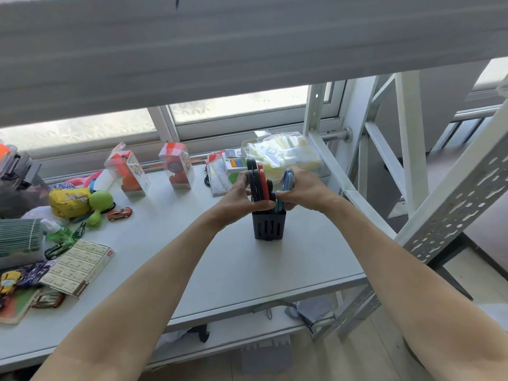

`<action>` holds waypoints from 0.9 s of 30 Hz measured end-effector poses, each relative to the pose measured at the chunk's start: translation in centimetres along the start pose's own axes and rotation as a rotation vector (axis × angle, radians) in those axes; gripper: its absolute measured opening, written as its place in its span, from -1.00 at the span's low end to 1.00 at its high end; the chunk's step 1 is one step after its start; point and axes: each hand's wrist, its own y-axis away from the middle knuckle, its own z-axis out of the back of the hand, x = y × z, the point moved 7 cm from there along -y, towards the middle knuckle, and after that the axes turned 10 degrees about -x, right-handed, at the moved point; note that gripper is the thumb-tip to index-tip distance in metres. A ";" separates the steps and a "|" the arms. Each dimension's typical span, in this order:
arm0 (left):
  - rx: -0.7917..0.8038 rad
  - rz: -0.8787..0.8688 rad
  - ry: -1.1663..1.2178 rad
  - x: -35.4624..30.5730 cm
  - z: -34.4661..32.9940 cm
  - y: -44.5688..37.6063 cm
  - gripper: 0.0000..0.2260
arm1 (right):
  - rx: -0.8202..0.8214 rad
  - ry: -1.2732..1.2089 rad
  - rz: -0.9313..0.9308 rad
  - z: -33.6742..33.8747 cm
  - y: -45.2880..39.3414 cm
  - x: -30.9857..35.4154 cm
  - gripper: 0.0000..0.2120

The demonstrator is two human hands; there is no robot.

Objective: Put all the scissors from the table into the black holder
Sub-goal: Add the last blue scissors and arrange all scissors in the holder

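At the far left edge of the frame a stack of green cards (19,237) sits above a flat printed box (78,266), with toy cars (119,213) and a small green bottle (56,231) scattered around them on the white table (220,270). Above these lie a yellow pouch (70,202) and a green maraca (99,204). Farther back, left of centre, two clear packs with red toys (127,171) stand upright near the window sill.

In the middle of the frame the left hand (240,198) curls around the black and red scissors (258,182), gripping their handles from the left side. These scissors stand upright with their blades down in the black holder (268,225), which rests on the table just below both hands. The holder's slotted front wall shows beneath the fingers.

Just right of centre the right hand (303,189) grips the blue scissors (287,180), fingers wrapped round the handles, which rise above the holder's right side; their lower part is hidden by the hand, so how deep they sit cannot be told.

Behind the hands, a clear bin of yellow-white packets (286,152) stands at the table's back right corner, beside the perforated white shelf post (313,111).
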 end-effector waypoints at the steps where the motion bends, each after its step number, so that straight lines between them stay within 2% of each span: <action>1: -0.004 0.001 0.005 0.0 0.0 0.0 -0.33 | 0.002 -0.001 -0.004 -0.1 -0.1 0.0 -0.65; 5: -0.014 0.001 0.023 0.2 0.3 0.2 -0.29 | 0.051 -0.012 0.017 -0.5 0.0 0.1 -0.60; 8: -0.020 0.015 0.031 0.3 0.7 0.2 -0.28 | 0.119 -0.111 0.011 0.1 0.0 0.1 -0.40; 13: -0.017 0.013 0.025 0.1 0.4 0.3 -0.28 | 0.067 -0.076 0.064 0.9 -0.1 0.2 -0.61; 19: -0.020 0.001 0.022 0.1 0.2 0.4 -0.27 | 0.089 -0.101 0.006 0.8 -0.1 0.1 -0.61; 27: -0.033 -0.001 0.021 0.0 0.1 0.6 -0.35 | 0.155 0.033 -0.059 0.2 0.4 0.6 -0.71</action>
